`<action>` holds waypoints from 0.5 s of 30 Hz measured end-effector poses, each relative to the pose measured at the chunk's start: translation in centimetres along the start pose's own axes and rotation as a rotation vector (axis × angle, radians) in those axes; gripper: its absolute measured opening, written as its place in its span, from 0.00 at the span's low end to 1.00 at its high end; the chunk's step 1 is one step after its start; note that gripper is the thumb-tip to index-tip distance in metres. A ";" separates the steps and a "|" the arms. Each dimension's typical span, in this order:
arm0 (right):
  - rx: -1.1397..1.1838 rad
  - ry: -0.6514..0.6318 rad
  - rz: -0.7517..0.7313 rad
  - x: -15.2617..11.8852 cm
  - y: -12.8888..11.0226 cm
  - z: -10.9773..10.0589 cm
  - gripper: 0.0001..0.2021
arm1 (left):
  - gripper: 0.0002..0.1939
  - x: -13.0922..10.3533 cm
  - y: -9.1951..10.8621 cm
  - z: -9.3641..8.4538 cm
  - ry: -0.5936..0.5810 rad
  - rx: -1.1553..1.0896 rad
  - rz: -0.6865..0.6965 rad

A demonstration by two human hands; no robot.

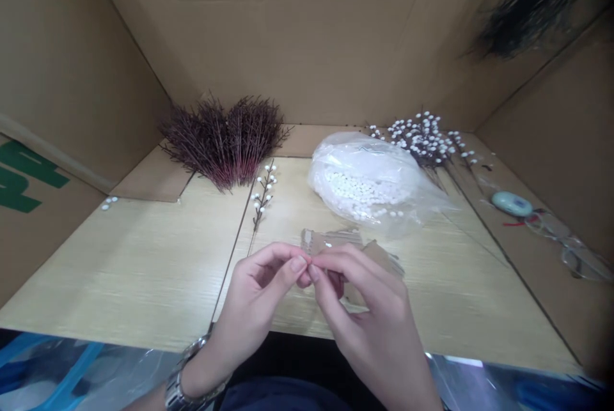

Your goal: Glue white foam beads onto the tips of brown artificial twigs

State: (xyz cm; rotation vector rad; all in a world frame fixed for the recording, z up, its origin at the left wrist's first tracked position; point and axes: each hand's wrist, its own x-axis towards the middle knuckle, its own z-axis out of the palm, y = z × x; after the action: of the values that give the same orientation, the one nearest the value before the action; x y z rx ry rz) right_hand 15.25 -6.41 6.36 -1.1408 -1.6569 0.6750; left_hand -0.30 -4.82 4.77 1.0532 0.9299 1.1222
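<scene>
My left hand [261,293] and my right hand [367,309] meet above the table's front edge, fingertips pinched together. Whatever sits between them is too small or hidden to name. Just behind the hands lie pieces of brown cardboard [378,256], partly covered by my right hand. A short dark twig with white berries [263,197] rests on the table, beyond my left hand. Farther back to the right is a clear plastic bag of white beads [364,187].
Bare dark-red twigs [230,139] are piled at the back left, a bunch of white-berried twigs [422,136] at the back right. Cardboard walls [297,34] enclose the table. A pale green oval object [512,204] and eyeglasses [570,248] lie right; loose white beads [109,202] left.
</scene>
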 end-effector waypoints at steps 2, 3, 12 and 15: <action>0.005 0.003 0.013 0.1 0.1 -0.1 0.08 | 0.05 0.0 0.2 0.1 0.017 0.079 0.042; 0.008 0.008 0.018 0.2 0.2 -0.1 0.08 | 0.05 0.0 0.2 0.2 0.022 0.114 0.065; 0.030 0.096 -0.003 -0.2 2.0 -0.1 0.09 | 0.02 -1.0 -1.0 -0.2 -0.025 0.476 0.136; 0.010 0.317 0.045 -1.2 3.5 -2.2 0.06 | 0.04 -1.2 -1.5 -0.6 -0.064 0.514 0.124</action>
State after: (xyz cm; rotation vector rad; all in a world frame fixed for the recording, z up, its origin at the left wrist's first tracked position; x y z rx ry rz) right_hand 18.67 -6.29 3.71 -1.2122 -1.3619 0.5003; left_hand -0.75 -6.00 3.23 1.5724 1.1458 0.9626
